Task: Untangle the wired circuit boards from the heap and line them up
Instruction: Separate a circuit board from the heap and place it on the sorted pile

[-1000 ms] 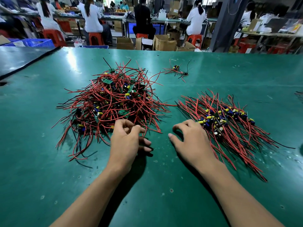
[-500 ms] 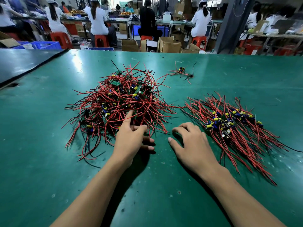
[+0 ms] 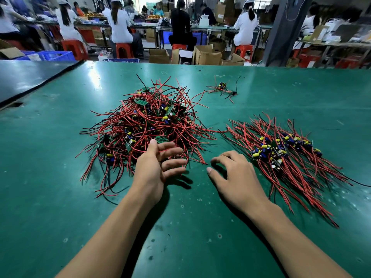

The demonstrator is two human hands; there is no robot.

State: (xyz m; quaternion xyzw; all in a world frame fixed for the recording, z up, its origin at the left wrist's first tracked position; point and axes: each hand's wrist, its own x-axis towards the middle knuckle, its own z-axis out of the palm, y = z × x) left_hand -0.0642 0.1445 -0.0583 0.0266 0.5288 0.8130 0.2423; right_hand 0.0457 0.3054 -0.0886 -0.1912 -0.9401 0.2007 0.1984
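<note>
While the tangled heap (image 3: 148,125) lies left of the lined-up boards (image 3: 285,151), both hands hold nothing.
Left hand (image 3: 158,163) spread-fingered at the heap's near edge; right hand (image 3: 234,173) loosely curled on the green table (image 3: 60,197) between the groups.

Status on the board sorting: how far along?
Done: a row of boards lined up at right, wires fanned out. In hand: left hand open at the near edge of the heap, gripping nothing yet; right hand rests empty on the table. Left: most of it, judging by the large tangled heap, plus strays behind it.
</note>
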